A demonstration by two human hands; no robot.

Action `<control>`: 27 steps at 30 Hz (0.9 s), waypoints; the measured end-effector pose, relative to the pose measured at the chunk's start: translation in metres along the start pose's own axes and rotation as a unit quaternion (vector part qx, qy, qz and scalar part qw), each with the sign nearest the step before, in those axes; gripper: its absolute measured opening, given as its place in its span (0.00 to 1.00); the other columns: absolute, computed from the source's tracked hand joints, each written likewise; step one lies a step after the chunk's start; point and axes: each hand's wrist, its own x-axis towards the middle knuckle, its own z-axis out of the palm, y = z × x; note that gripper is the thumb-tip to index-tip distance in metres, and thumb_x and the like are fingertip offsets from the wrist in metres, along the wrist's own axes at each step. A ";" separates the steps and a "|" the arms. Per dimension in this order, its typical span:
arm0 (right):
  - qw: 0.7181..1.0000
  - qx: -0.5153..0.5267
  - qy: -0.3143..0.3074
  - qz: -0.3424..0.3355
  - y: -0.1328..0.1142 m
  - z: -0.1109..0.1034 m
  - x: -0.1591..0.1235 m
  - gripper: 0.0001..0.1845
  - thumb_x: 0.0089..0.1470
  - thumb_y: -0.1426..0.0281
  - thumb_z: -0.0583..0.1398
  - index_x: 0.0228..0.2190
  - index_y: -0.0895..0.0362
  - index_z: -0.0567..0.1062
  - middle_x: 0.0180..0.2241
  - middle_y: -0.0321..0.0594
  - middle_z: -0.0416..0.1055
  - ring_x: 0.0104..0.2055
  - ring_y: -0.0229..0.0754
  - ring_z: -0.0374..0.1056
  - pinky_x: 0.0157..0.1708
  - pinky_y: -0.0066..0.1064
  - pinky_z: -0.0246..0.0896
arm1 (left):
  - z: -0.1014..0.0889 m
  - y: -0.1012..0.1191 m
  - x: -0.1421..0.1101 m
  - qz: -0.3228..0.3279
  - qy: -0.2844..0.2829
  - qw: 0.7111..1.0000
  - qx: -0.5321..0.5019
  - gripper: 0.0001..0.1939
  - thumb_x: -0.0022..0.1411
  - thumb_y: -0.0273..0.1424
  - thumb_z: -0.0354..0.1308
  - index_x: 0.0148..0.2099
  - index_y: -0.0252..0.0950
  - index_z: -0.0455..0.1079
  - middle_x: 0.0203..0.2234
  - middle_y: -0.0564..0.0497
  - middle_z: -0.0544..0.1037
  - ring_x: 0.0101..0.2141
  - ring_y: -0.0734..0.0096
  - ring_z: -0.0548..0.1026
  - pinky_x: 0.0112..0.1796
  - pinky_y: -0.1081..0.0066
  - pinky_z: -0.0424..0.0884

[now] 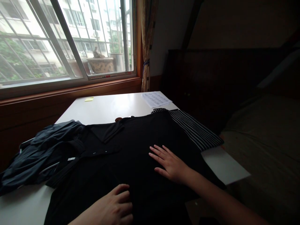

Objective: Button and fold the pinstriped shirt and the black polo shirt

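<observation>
A black polo shirt (140, 150) lies spread over the white table, its collar and buttoned placket to the left. My right hand (172, 165) rests flat on the cloth, fingers stretched out and slightly apart. Near the front edge, my left hand (114, 204) is curled with its knuckles up, closed on the shirt's fabric; its fingertips are hidden. Beneath the shirt's right side a black-and-white striped garment (194, 129) sticks out. At the left, a crumpled dark blue-grey garment (47, 150) touches the collar.
The white table (105, 106) carries printed papers (156, 99) at its far right corner and a yellow sticky note (89, 99) at the far left. A small brown round object (118, 119) lies behind the shirt. A barred window (70, 40) and tied curtain (146, 47) stand beyond.
</observation>
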 end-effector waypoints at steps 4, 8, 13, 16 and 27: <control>1.000 0.011 0.007 0.000 -0.021 -0.004 0.003 0.34 0.67 0.57 0.54 0.69 0.49 0.53 0.71 0.42 0.47 0.72 0.51 0.43 0.69 0.54 0.38 | 0.004 -0.001 0.001 0.011 0.003 1.000 -0.002 0.08 0.66 0.33 0.62 0.32 0.42 0.71 0.26 0.58 0.75 0.33 0.69 0.70 0.60 0.59 0.58; 0.997 0.050 -0.034 -0.055 -0.047 -0.004 0.004 0.38 0.64 0.53 0.56 0.69 0.49 0.52 0.72 0.42 0.44 0.73 0.51 0.40 0.70 0.53 0.35 | 0.007 -0.003 0.000 0.024 0.005 1.000 -0.007 0.08 0.66 0.34 0.62 0.32 0.42 0.70 0.26 0.58 0.75 0.34 0.68 0.71 0.57 0.59 0.60; 0.995 0.073 -0.044 -0.047 -0.042 -0.005 -0.013 0.39 0.63 0.52 0.58 0.69 0.47 0.52 0.72 0.42 0.44 0.73 0.52 0.41 0.70 0.54 0.34 | 0.005 -0.006 0.001 0.027 -0.011 1.000 -0.002 0.06 0.65 0.35 0.63 0.33 0.44 0.72 0.25 0.59 0.75 0.35 0.68 0.71 0.56 0.59 0.61; 0.998 0.059 -0.032 -0.014 -0.021 -0.007 -0.035 0.38 0.63 0.52 0.57 0.69 0.45 0.52 0.72 0.40 0.43 0.72 0.52 0.42 0.69 0.55 0.36 | 0.006 -0.007 0.002 0.027 -0.016 1.000 -0.003 0.05 0.65 0.35 0.63 0.34 0.44 0.73 0.26 0.58 0.75 0.35 0.68 0.71 0.58 0.59 0.60; 0.998 -0.028 0.018 0.059 0.018 -0.008 -0.090 0.32 0.67 0.58 0.54 0.69 0.45 0.53 0.71 0.37 0.48 0.71 0.49 0.47 0.68 0.49 0.49 | -0.023 -0.017 0.018 -0.036 -0.045 0.995 -0.087 0.08 0.68 0.41 0.58 0.44 0.45 0.74 0.48 0.54 0.77 0.52 0.66 0.72 0.65 0.57 0.56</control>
